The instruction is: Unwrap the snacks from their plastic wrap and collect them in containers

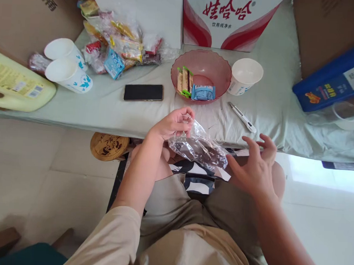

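My left hand [179, 122] pinches the upper end of a clear plastic bag [202, 144], which hangs over my lap just off the table's front edge. Something dark shows through the crinkled film, but I cannot make out its kind. At the bag's lower right end is my right hand [254, 165], its fingers spread apart. Its thumb tip lies close to the bag; whether it touches, I cannot tell. Beyond the bag, a pink bowl [202, 56] holds green-ended wrapped snacks [184, 81] and a blue snack packet [203, 93]. A white utility knife [242, 117] lies between the bowl and my right hand.
A phone [143, 92] lies left of the bowl, and a paper cup [246, 76] stands right of it. Further left are two paper cups [69, 76], a yellow jug [21, 83] and piled wrapped snacks [122, 45]. Boxes [228, 19] line the back; a blue container [333, 78] is at right.
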`<state>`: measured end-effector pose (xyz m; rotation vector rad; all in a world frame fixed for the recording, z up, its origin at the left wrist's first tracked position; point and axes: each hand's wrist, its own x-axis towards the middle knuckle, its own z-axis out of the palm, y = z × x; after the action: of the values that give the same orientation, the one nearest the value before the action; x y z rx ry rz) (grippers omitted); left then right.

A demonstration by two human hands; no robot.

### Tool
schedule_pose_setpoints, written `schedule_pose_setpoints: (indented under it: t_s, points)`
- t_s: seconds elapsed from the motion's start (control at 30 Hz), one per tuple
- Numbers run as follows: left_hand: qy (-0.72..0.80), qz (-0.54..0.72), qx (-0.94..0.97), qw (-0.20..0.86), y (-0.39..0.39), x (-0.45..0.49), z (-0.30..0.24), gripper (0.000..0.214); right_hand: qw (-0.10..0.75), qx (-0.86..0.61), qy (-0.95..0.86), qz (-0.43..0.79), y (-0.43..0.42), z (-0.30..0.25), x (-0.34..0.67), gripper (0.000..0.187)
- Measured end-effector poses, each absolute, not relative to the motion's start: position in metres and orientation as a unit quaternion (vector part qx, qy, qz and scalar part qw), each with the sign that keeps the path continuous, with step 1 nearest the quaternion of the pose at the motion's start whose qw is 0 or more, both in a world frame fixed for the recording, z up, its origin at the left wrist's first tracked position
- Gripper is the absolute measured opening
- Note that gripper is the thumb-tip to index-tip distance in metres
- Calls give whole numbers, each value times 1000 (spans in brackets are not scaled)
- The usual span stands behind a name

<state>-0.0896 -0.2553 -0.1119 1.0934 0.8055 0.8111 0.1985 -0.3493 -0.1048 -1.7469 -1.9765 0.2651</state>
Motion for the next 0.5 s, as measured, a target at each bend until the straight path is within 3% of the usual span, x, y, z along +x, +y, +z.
schedule_pose_setpoints:
  t_s: [0.1,0.3,0.4,0.5]
  points:
    - [333,334,492,732,-253,-86,-110,45,282,-528,-779,187,-332,-85,184,55]
    - [315,338,478,747,-252,-83,-105,45,234,-391,-736,501,-264,-112,133,89]
    - [326,369,455,742,-255,-89,-105,48,171,-258,-671,674,-253,-129,120,66]
    - [329,386,438,743,-253,-95,-108,52,130,-177,-605,766,-262,-132,119,36]
